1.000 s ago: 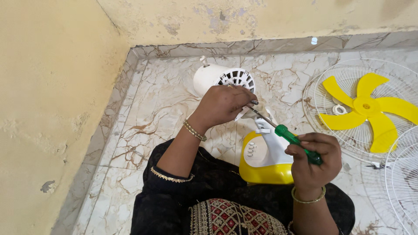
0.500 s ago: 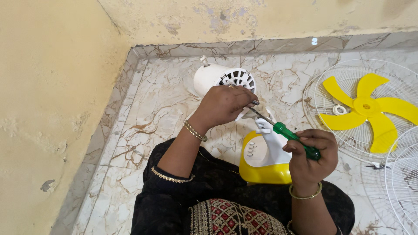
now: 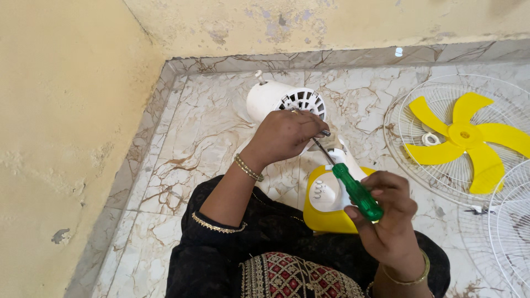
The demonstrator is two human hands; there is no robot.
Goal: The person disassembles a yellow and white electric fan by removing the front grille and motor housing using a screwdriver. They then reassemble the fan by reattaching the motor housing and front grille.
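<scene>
Gripping green-handled screwdriver (image 3: 353, 190), tip seemingly hidden.

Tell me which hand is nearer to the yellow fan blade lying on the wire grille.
Right. The right hand grips the green screwdriver just left of the yellow fan blade; the left hand rests farther left, on the white motor housing.

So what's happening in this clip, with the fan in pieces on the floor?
A person sits on a marble floor in a corner, working on a white fan motor housing. The left hand rests on the housing and steadies the metal shaft of a screwdriver, while the right hand grips its green handle. The fan's yellow and white base lies by the lap. A yellow blade lies on a white wire grille to the right.
</scene>
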